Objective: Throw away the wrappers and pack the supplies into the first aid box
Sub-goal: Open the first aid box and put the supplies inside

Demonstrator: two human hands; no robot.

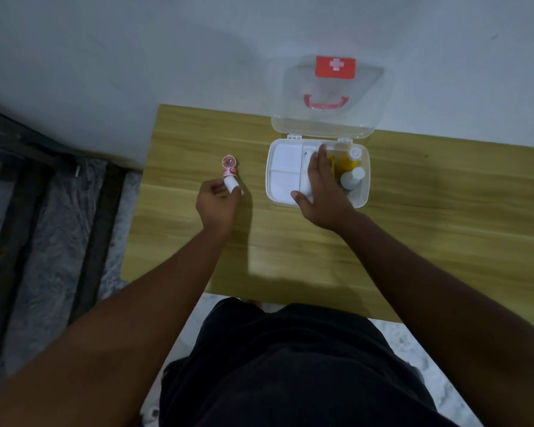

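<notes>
The clear first aid box sits open on the wooden table, its lid with a red cross label leaning on the wall. Inside are a white divided tray, a yellow bottle and a white bottle. My right hand lies flat, palm down, on a white item in the box's middle. My left hand pinches a small white roll left of the box. A small red-and-white tube stands just beyond that roll.
The table butts against a white wall at the back. A dark-framed piece with grey patterned fabric lies to the left, beyond the table's left edge. My dark shirt fills the bottom of the view.
</notes>
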